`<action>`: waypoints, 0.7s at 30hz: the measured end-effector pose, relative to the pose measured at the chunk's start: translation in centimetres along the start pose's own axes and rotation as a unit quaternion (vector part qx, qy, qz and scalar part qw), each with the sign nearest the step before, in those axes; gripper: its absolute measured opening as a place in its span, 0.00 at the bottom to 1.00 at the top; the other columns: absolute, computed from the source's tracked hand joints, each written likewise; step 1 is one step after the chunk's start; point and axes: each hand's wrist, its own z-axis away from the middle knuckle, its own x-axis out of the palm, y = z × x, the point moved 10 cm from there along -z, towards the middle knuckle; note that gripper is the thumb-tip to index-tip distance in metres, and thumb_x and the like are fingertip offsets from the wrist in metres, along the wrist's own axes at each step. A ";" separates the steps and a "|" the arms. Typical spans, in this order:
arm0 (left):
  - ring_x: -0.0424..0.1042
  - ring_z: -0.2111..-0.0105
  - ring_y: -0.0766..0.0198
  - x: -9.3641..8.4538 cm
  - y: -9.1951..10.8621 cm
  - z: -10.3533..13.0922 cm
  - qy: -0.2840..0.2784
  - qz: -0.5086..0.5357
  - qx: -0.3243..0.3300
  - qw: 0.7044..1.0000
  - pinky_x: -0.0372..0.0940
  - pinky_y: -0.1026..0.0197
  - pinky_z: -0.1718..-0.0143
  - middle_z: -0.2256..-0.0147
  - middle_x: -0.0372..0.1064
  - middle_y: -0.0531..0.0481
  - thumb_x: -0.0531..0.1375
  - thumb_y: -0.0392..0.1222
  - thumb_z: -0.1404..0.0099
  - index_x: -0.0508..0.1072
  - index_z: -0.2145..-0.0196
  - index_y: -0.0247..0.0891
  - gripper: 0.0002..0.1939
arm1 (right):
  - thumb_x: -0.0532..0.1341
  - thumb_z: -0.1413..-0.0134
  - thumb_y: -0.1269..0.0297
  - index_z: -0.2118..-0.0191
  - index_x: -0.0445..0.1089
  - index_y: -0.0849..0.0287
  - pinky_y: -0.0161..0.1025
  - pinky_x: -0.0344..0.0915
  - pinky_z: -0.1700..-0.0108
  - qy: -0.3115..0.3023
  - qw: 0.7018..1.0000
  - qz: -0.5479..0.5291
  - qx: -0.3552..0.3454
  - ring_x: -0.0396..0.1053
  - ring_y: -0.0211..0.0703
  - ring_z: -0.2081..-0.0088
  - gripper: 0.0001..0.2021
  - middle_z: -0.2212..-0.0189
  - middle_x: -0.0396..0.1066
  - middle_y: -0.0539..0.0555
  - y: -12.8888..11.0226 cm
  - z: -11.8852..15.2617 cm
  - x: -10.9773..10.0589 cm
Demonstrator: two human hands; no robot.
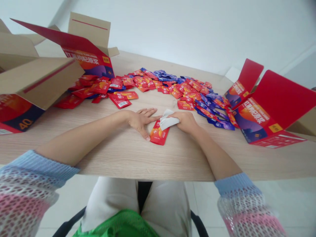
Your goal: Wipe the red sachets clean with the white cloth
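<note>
On the left I have open cartons [86,61] beside loose red sachets [100,87]; right of them the left hand [141,121] lies flat, fingers spread, thumb at the left edge of a red pouch [159,136] at the near centre of the table [123,158]. The right hand [185,121] is curled closed, pinching a white tissue [169,122] over the pouch's far end. Farther right, a red-and-purple heap [191,93] adjoins two open red boxes [256,115].

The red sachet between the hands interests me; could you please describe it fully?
The flat, red, plastic-looking sachet bears orange artwork and pale print. It lies slanted on the pale wood-grain table. The bare left hand appears to touch its left edge; the bare right hand holds a folded white tissue over its upper part.
</note>
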 end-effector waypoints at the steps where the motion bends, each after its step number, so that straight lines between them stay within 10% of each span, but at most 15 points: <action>1: 0.16 0.33 0.40 0.0 0.0 0.0 0.003 -0.001 -0.002 1.000 0.27 0.37 0.36 0.32 0.09 0.44 0.67 0.69 0.58 0.32 0.30 0.48 0.68 | 0.60 0.50 0.74 0.54 0.77 0.48 0.38 0.67 0.59 0.001 1.000 0.009 0.004 0.75 0.48 0.55 0.20 0.56 0.78 0.49 0.4 0.0 0.0; 10: 0.17 0.33 0.41 0.0 -0.2 -0.1 0.017 -0.010 -0.009 1.000 0.28 0.37 0.35 0.32 0.11 0.44 0.67 0.67 0.57 0.35 0.30 0.49 0.66 | 0.60 0.49 0.74 0.56 0.78 0.53 0.39 0.69 0.55 0.184 0.971 -0.154 -0.007 0.76 0.45 0.57 0.16 0.58 0.79 0.50 0.0 2.0 -5.1; 21: 0.17 0.33 0.41 0.0 -0.2 -0.7 -0.006 -0.015 -0.032 0.999 0.27 0.40 0.35 0.32 0.11 0.44 0.69 0.66 0.65 0.38 0.30 0.46 0.72 | 0.62 0.48 0.72 0.54 0.77 0.50 0.41 0.65 0.46 0.010 0.963 -0.237 -0.129 0.73 0.45 0.49 0.16 0.52 0.76 0.51 -7.3 2.0 1.4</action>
